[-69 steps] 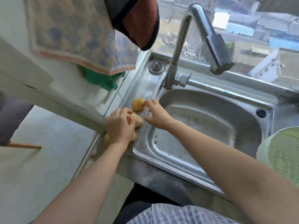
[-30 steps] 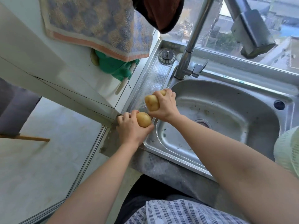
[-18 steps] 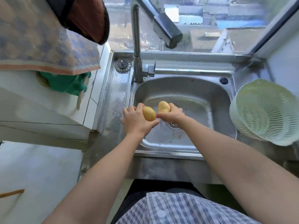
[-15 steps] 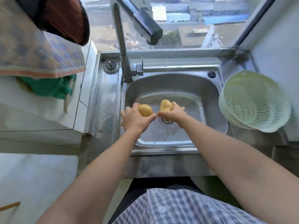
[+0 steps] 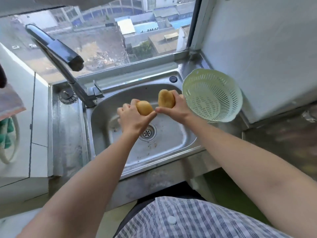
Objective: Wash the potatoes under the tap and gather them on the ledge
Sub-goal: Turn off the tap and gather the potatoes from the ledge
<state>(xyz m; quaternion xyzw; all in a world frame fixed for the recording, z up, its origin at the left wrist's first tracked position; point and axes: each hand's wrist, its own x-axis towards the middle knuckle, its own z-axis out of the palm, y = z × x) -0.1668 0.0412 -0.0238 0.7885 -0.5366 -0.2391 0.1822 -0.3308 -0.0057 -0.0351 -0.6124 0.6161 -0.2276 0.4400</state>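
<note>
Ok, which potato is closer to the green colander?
The longer potato gripped by the right hand, held up next to the colander rim. The rounder potato in the left hand is further left, over the sink.

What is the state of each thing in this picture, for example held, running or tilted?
left hand: grips the left potato, above the sink.
right hand: grips the right potato, above the sink.
left potato: held, not on the ledge.
right potato: held, standing on end.
tap: no water runs from it.
sink: no standing water, drain unplugged.
colander: tilted, beside the sink.
</note>
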